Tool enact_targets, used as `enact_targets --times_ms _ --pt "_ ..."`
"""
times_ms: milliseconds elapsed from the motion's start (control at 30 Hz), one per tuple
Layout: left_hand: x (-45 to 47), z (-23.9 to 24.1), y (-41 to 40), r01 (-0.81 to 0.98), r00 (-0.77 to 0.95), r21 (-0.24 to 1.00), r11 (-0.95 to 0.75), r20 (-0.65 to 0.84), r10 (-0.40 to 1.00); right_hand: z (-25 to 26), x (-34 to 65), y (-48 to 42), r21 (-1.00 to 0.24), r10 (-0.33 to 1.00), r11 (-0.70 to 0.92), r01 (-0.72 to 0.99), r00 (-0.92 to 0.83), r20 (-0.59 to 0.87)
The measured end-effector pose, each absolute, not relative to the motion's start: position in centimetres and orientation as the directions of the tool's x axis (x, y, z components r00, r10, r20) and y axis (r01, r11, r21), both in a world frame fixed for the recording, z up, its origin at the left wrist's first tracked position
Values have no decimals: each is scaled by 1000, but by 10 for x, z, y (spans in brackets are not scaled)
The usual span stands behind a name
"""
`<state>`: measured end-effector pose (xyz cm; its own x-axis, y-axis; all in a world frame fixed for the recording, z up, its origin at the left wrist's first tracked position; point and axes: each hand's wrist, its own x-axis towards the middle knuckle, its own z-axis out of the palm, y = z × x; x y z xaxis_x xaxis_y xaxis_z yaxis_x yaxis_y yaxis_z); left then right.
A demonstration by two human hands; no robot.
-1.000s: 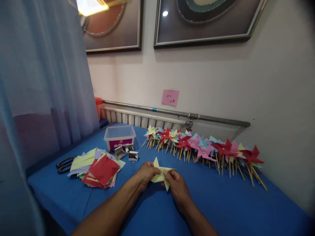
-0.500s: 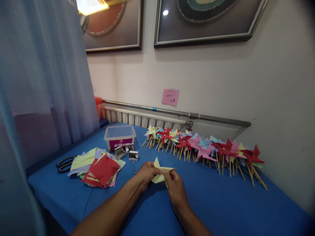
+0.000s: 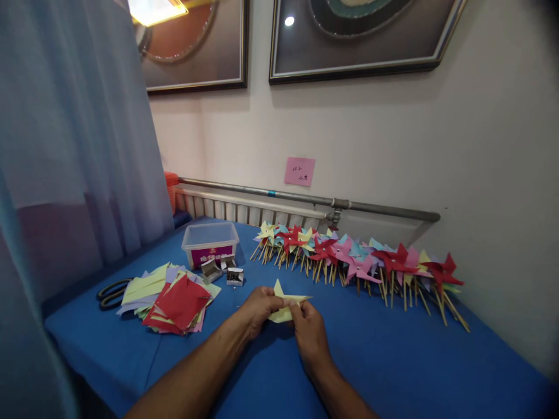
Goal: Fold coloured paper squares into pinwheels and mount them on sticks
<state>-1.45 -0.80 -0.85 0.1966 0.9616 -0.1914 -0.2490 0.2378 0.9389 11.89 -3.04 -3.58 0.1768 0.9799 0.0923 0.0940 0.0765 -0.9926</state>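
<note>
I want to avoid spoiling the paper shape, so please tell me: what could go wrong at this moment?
Both hands, left hand and right hand, pinch the yellow paper piece above the blue table.

1. Its folded points seem held only by the fingers, so they might spring open if the grip loosens.
2. Pinching thin paper hard may crease or tear it.
3. The small open boxes lie close to the left forearm; a sideways sweep could knock them.

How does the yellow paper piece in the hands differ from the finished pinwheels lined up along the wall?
The yellow paper piece has no stick; the finished pinwheels each sit on a wooden stick. The yellow piece is pinched between the left hand and right hand; the pinwheels lie untouched in a row on the blue table. It is one colour; the row mixes red, pink, blue and yellow. Both have pointed paper blades.
</note>
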Motion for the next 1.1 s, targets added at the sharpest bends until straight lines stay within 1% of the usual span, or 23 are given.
enact_targets --times_ms 100,233,300,400,567,700,933,1100 --pt "-14 -7 -8 -245 185 939 241 -199 963 -34 119 -32 -991 980 90 95 169 105" --pt "-13 -3 -10 -276 168 929 249 -208 964 -34 120 -31 -994 988 103 -19 120 100" --pt "-13 -2 -11 -283 167 926 251 -210 963 -35 121 -30 -994 994 80 -76 85 74" --pt "-14 -3 -10 -282 190 929 241 -192 963 -39 123 -27 -992 996 52 -118 80 43" --pt "-18 -11 -4 -223 151 953 203 -172 973 -43 124 -24 -991 996 36 -127 90 24" --pt "-19 -12 -3 -174 164 966 190 -162 973 -41 124 -26 -991 998 21 -134 61 13" --pt "-16 -2 -9 -194 214 965 175 -132 968 -35 124 -28 -987 1000 -19 -159 19 -23" --pt "-14 -7 -7 -225 199 961 162 -118 973 -36 124 -25 -986 998 -6 -168 55 -16"
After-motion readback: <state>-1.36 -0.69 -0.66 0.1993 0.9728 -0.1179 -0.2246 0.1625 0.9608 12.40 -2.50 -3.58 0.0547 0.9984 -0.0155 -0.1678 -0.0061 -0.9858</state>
